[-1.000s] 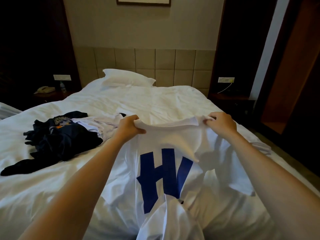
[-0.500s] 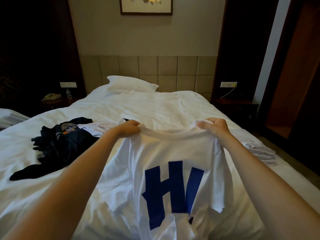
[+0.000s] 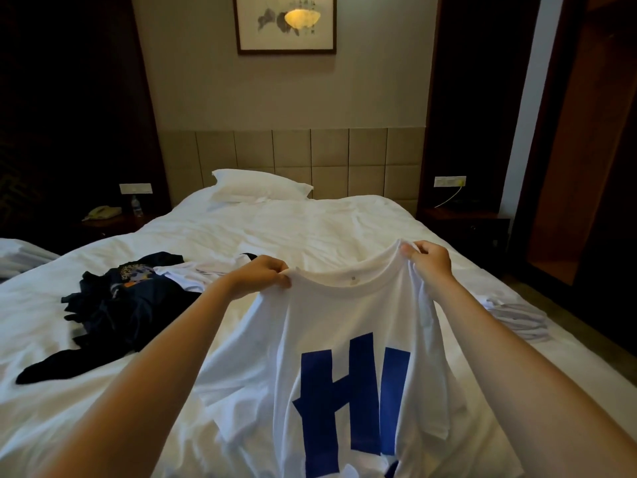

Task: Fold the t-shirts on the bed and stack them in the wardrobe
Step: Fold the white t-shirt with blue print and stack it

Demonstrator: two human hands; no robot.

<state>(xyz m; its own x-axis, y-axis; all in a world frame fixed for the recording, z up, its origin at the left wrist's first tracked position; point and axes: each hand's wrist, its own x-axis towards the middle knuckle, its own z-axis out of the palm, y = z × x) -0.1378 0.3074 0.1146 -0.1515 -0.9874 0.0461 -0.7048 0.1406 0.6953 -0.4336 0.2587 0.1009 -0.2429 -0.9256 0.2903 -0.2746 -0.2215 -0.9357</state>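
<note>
A white t-shirt (image 3: 348, 315) with big blue letters hangs in front of me over the bed (image 3: 310, 232). My left hand (image 3: 262, 276) grips its left shoulder beside the collar, and my right hand (image 3: 429, 258) pinches the right shoulder. The shirt's lower part drops out of the bottom of the view. A heap of dark navy t-shirts (image 3: 113, 308) lies on the bed to the left, with a white garment (image 3: 193, 276) partly on top of it. A folded pale garment (image 3: 517, 313) rests near the bed's right edge.
A pillow (image 3: 258, 186) lies at the headboard. A nightstand (image 3: 113, 220) with a phone and bottle stands at the left, another nightstand (image 3: 462, 224) at the right. A wooden wardrobe opening (image 3: 579, 188) is at the far right, past a strip of floor.
Both hands have lifted the white t-shirt higher off the bed and spread it flat, so the collar and the blue letters now face me. My view has tilted upward.
</note>
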